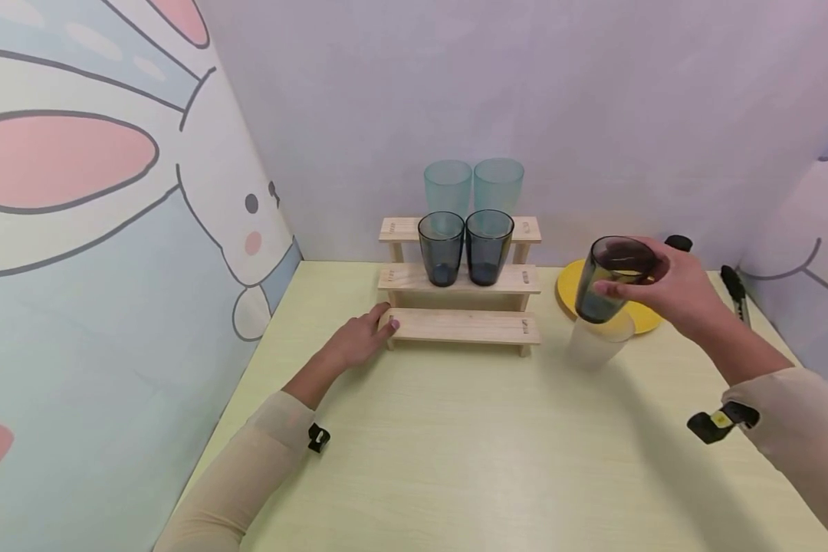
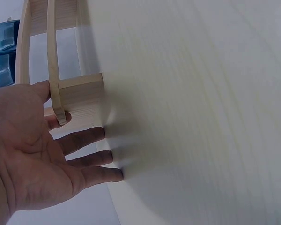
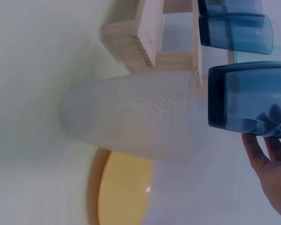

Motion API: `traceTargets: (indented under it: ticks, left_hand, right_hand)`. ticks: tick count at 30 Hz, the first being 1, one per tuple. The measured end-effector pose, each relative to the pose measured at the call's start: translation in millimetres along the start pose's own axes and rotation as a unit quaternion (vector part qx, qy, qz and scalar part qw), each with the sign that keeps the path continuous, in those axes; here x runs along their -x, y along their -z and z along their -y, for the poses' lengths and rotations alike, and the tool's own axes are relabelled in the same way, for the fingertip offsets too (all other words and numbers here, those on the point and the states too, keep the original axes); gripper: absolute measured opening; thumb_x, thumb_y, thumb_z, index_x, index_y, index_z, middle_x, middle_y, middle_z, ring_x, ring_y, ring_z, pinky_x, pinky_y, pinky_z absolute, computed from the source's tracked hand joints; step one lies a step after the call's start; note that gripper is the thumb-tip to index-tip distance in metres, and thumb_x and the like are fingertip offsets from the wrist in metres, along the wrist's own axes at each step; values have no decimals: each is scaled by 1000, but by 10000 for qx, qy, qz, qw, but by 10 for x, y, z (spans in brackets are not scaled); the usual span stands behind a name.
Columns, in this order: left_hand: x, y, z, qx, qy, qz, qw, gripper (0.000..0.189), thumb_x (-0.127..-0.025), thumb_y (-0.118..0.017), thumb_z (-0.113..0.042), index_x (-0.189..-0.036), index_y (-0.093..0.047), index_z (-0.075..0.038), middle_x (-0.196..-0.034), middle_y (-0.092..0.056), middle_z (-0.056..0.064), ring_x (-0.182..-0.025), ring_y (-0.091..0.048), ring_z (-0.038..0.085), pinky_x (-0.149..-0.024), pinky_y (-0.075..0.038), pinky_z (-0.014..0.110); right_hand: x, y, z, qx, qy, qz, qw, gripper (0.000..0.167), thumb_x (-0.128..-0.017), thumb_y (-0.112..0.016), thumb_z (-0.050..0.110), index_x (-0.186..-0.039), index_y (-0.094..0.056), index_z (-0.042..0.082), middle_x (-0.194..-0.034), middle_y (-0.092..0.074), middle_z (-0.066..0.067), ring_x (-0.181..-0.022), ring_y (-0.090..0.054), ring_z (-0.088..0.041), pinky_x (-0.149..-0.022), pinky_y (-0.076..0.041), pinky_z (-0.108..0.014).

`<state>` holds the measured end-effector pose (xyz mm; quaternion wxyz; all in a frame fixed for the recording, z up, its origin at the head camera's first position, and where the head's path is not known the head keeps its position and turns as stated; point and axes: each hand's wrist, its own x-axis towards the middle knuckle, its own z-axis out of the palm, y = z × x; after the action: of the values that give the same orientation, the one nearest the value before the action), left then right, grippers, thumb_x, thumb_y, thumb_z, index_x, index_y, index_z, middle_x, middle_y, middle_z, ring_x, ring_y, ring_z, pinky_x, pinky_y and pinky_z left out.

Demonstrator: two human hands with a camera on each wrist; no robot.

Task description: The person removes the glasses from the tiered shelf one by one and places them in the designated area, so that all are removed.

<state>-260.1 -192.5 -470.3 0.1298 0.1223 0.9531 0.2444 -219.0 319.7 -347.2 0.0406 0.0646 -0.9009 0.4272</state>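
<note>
My right hand [image 1: 686, 290] grips a dark grey-blue tumbler [image 1: 596, 287] by its side, tilted slightly in the air. Below it a frosted translucent cup [image 3: 126, 115] stands on the table. My left hand [image 1: 357, 341] pinches the left end of the lowest step of a three-step wooden rack [image 1: 462, 326] between thumb and index finger; its other fingers extend down toward the table in the left wrist view. Two dark tumblers, one at left [image 1: 441, 249] and one at right [image 1: 486, 249], stand side by side on the middle step. Two light-blue cups [image 1: 448, 184] stand on the top step behind.
A yellow plate [image 1: 645, 318] lies behind the frosted cup. Behind the right hand shows a black round-topped object [image 1: 678, 243], mostly hidden. A black marker-like item [image 1: 734, 287] lies by the right wall. Walls enclose the pale table [image 1: 455, 445] at back, left and right.
</note>
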Motion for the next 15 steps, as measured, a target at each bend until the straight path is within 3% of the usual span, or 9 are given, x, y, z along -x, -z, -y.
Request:
traceTargets:
  ticks: [6, 8, 15]
  left_hand:
    - [-138, -58, 162, -133, -72, 22, 9999, 90, -110, -29, -80, -174, -31, -16, -156, -63, 28, -142, -63, 49, -115, -50, 64]
    - [-250, -137, 310, -312, -172, -92, 9993, 94, -108, -27, -84, -172, -33, -15, -151, -66, 29, -136, -67, 49, -109, -54, 62]
    - [-144, -58, 182, 29, -96, 18, 9999, 88, -111, -33, -77, -173, -32, -16, -159, -59, 29, -146, -61, 49, -118, -49, 63]
  right_hand:
    - [65, 156, -108, 385, -230, -105, 9989, 66, -95, -91, 37, -151, -60, 19, -109, -63, 39, -99, -61, 14, -80, -46, -8]
    - [84, 202, -147, 358, -267, -138, 9989, 64, -96, -90, 37, -150, -61, 20, -110, -64, 40, -100, -60, 14, -80, -46, -7]
    - [158, 351, -303, 201, -130, -420, 9988, 54, -98, -89, 30, -146, -66, 24, -109, -67, 41, -101, -61, 15, -80, -44, -6]
